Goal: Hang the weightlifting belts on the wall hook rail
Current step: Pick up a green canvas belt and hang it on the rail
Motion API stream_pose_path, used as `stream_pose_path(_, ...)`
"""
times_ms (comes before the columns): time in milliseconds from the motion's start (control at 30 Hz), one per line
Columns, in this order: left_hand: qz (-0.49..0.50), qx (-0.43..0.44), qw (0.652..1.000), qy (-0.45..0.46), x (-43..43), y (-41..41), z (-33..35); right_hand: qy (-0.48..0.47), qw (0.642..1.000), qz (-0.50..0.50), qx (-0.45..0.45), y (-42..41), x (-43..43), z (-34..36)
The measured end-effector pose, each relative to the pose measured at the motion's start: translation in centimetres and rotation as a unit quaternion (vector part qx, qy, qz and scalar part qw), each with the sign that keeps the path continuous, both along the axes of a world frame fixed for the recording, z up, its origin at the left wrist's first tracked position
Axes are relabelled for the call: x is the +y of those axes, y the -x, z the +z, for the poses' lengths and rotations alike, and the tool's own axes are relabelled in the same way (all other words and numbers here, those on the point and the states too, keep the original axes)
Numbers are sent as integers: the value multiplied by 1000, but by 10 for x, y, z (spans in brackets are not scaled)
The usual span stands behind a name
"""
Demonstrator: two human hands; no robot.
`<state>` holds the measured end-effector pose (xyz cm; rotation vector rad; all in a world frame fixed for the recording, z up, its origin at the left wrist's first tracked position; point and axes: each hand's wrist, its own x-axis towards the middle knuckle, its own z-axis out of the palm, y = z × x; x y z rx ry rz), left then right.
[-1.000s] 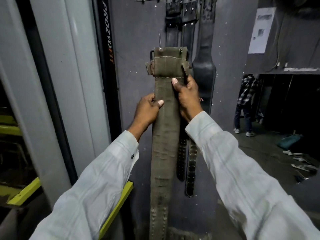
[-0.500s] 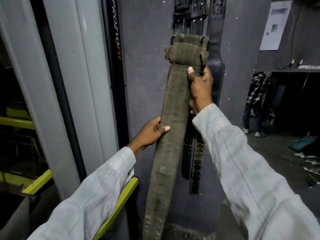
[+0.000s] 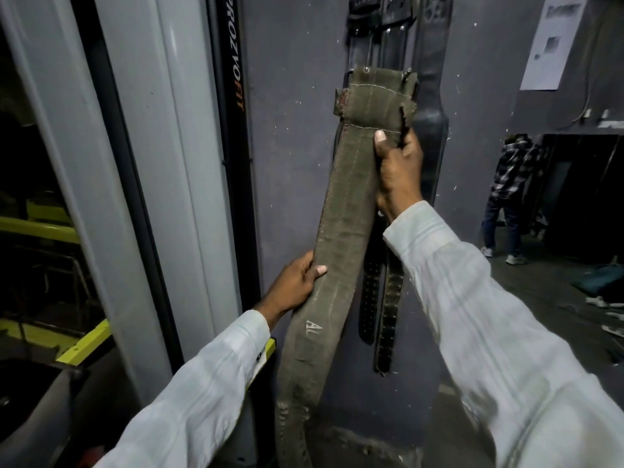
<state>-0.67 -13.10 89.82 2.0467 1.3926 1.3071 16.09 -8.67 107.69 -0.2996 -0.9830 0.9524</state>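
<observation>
A long olive-green canvas belt slants from its frayed buckle end at upper right down to the lower left, in front of the dark grey wall. My right hand grips it just below the buckle end. My left hand holds its left edge lower down, thumb on the front. Behind it several black leather belts hang down the wall; two of their perforated tails show below my right wrist. The hook rail is out of view above the frame.
A white machine column with a black upright marked PROZVOFIT stands to the left, with yellow bars beside it. A person stands at the far right. A paper sheet hangs on the wall; loose items lie on the floor.
The belt has tilted from upright to slanting, its lower part swinging left. My left hand slid down the belt's left edge. My right hand kept its grip near the buckle end.
</observation>
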Motion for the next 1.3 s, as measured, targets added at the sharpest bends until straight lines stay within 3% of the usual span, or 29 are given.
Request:
stream_pose_path(133,-84,-18,991,105,-2,12,-19,6,1000,4,-7,-4,5,-4)
stream_pose_path(400,-34,-4,992,125,-6,12,-51,-5,999,32,-25,4,2,-17)
stream_pose_path(500,-59,-142,980,130,-7,6,-44,-9,998,56,-37,5,0,-25)
stream_pose_path(600,-60,-279,956,63,-10,-13,5,-7,994,89,-57,8,-3,-44)
stream_pose_path(733,-66,-378,923,6,-11,-29,92,36,983,118,-135,5,-7,-80)
stream_pose_path(867,-50,-370,924,79,2,-29,115,68,965,158,-197,-11,-10,-100)
stream_pose_path(1000,13,-398,914,76,21,-36,105,86,925,182,-321,-30,-7,-101)
stream_pose_path(1300,-13,-427,901,78,29,-65,87,95,928,105,-344,-68,18,-76)
